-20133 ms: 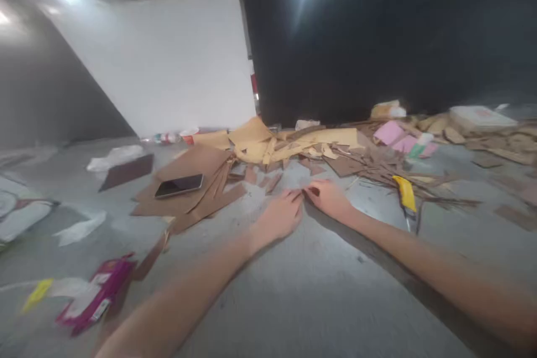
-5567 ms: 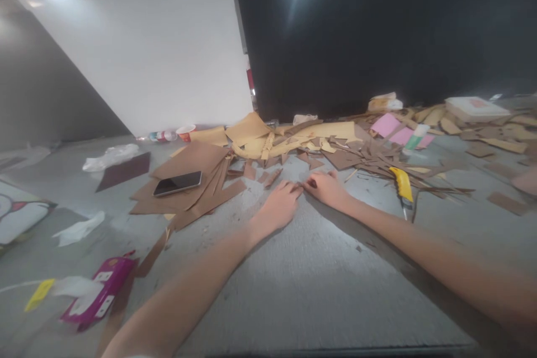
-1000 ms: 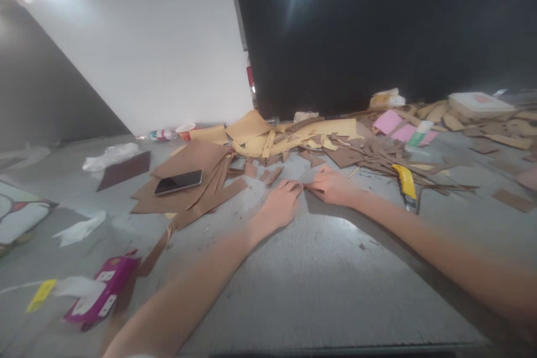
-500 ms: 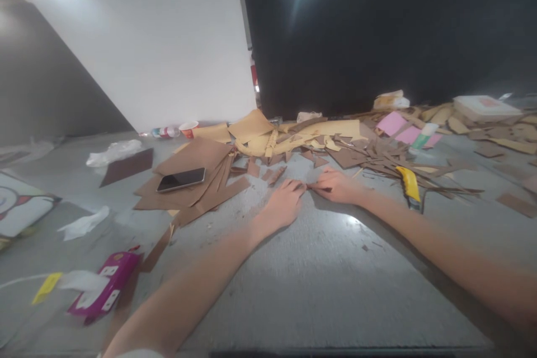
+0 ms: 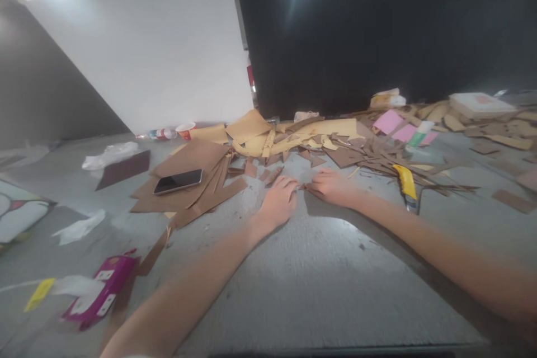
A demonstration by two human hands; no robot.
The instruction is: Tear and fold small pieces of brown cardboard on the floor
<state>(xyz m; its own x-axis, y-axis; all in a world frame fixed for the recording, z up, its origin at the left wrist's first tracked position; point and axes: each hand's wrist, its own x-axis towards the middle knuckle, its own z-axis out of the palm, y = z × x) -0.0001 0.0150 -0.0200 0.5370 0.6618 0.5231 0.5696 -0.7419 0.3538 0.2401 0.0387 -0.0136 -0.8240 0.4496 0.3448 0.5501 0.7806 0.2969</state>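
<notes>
Small brown piece [image 5: 305, 186], between the two hands and low over the grey surface [image 5: 327, 285], partly hidden by fingers. The right hand [image 5: 331, 187] has its fingertips drawn together, and its grip appears to pinch the piece's near end. The left hand [image 5: 278, 201] lies just beside it, fingers curled; whether its grip has hold of anything can't be made out.

The step in hand looks like close fingertip work on this one piece, perhaps shaping or positioning it. The next move would call for a steady right pinch, light pressure and the left fingertips brought square to the piece.

Farther out, loose brown scraps [image 5: 250, 168] lie just beyond the left hand. A yellow cutter [image 5: 405, 182] lies beyond the right, near a heap of brown strips [image 5: 369, 156]. To the left, a phone [image 5: 178, 181] rests on stacked brown sheets [image 5: 201, 158].
</notes>
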